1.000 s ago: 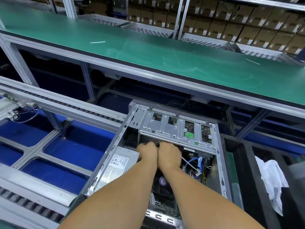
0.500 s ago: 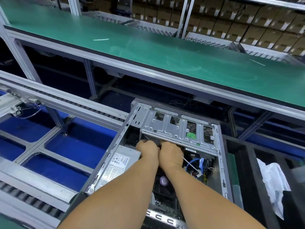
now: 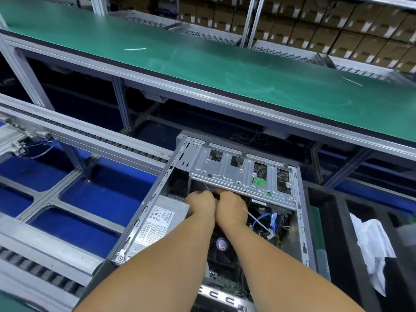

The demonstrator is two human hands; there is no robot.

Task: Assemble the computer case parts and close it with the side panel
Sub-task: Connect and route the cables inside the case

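With side panel off, open computer case (image 3: 144,212) on its side; left hand (image 3: 201,204) and right hand (image 3: 231,208) knuckle to knuckle, curled under drive cage (image 3: 243,176) edge, grip contents hidden; PSU (image 3: 157,221) left.

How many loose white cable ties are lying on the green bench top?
2: one cable tie at the far left of the green bench top, another cable tie at the right. More may lie outside the view.
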